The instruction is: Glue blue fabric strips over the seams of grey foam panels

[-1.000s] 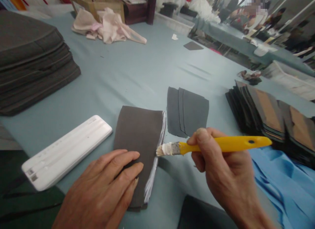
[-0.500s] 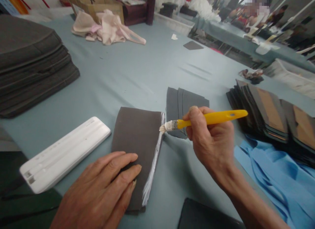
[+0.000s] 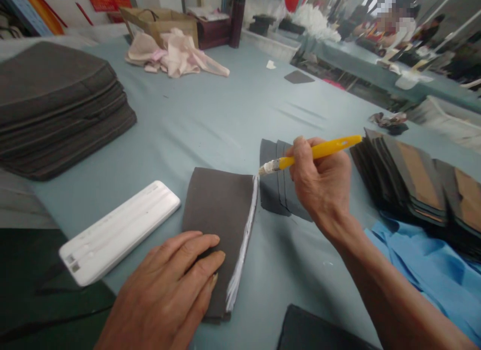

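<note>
My left hand (image 3: 176, 285) lies flat, fingers stretched out, on a stack of dark grey fabric-like pieces (image 3: 221, 199). Along the stack's right side runs an edge coated in white paste (image 3: 244, 244). In my right hand (image 3: 323, 179) is a paintbrush (image 3: 336, 147) with a yellow handle, gripped between thumb and fingers. Its white-smeared bristles are at the far right corner of the stack; whether they touch it I cannot tell. Beneath the brush and right hand lie several loose grey pieces (image 3: 272, 189), partly hidden.
Left of the stack is a long white plastic device (image 3: 120, 232). Tall dark piles (image 3: 63, 109) stand at the left, panels with brown strips (image 3: 417, 174) at the right beside blue cloth (image 3: 424, 270). Pink cloth (image 3: 176, 54) and a cardboard box (image 3: 161, 24) sit behind. A person works far off.
The brush has moved away along the coated edge to the far corner, its handle tilting up more. My left hand stays on the stack. The whole view has shifted slightly.
</note>
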`<state>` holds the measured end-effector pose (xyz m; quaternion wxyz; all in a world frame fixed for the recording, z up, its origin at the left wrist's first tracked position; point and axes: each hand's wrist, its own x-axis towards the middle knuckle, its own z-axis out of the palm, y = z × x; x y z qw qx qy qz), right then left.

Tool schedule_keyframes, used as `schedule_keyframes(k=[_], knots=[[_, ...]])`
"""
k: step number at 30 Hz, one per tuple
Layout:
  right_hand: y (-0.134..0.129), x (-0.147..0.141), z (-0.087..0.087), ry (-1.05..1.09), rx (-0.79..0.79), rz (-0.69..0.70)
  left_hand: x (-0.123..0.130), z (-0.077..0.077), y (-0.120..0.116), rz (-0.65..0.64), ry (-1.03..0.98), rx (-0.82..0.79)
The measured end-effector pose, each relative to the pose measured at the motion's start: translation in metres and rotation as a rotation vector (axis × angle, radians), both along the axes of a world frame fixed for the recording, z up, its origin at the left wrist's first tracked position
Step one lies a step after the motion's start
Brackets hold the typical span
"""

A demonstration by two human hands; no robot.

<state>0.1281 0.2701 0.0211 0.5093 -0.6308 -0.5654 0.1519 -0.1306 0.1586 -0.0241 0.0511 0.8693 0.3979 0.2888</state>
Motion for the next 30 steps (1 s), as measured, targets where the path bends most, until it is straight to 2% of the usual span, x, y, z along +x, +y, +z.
schedule_keyframes(k=[3,6,10,15,19,24,30], knots=[[-0.007,-0.004,0.008,0.04,0.033,-0.071,0.005,0.008,0.0,0.028,0.003,-0.036],[-0.025,-0.014,0.017,0.142,0.054,-0.052,0.009,0.011,-0.003,0.054,0.002,-0.052],[-0.054,-0.036,0.019,0.224,-0.008,0.047,0.017,0.01,-0.013,0.099,0.053,-0.055],[-0.076,-0.065,0.007,0.274,-0.104,0.203,0.028,0.006,-0.03,0.155,0.096,-0.065],[-0.081,-0.081,0.0,0.309,-0.172,0.284,0.038,-0.003,-0.037,0.216,0.092,-0.001],[-0.083,-0.09,-0.003,0.303,-0.195,0.305,0.042,-0.008,-0.036,0.275,0.074,0.097],[-0.084,-0.096,-0.006,0.222,-0.211,0.314,0.041,-0.012,-0.032,0.302,-0.018,0.11]])
